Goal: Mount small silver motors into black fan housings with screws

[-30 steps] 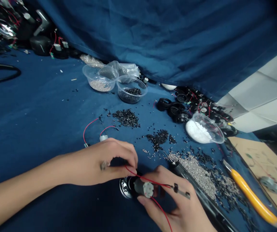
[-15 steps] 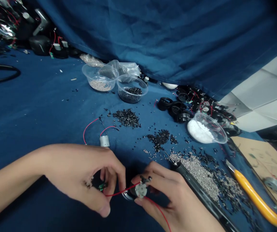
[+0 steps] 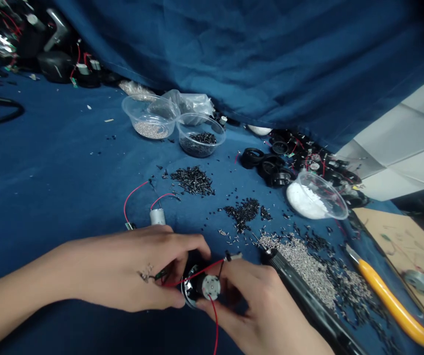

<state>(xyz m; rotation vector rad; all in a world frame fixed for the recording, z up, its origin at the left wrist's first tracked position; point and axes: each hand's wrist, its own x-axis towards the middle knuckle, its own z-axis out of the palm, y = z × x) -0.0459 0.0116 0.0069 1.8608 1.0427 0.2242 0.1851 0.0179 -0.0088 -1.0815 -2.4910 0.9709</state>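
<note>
Between my hands is a small motor [image 3: 211, 287] with a pale round end face, set in a dark round housing with a shiny metal rim [image 3: 188, 291]. My left hand [image 3: 149, 268] closes on the housing's left side, thumb on the near rim and fingers over the far side. Several tiny silver screws [image 3: 146, 272] rest on this hand near the thumb's base. My right hand [image 3: 249, 296] pinches the right side of the housing. A red wire [image 3: 206, 268] runs across the housing from a small green board by my left fingers; another hangs down from the motor.
A second motor [image 3: 157, 217] with red wires lies beyond my left hand. A black electric screwdriver [image 3: 297, 286] and a yellow utility knife [image 3: 393, 298] lie right, around silver screws [image 3: 300, 261]. Farther off are black screws [image 3: 193, 180], clear tubs [image 3: 200, 148] and a white-filled tub [image 3: 308, 202].
My left hand has moved right and closed its thumb and fingers on the housing. The motor has shifted slightly left and tilted, and its red wire hangs straighter down.
</note>
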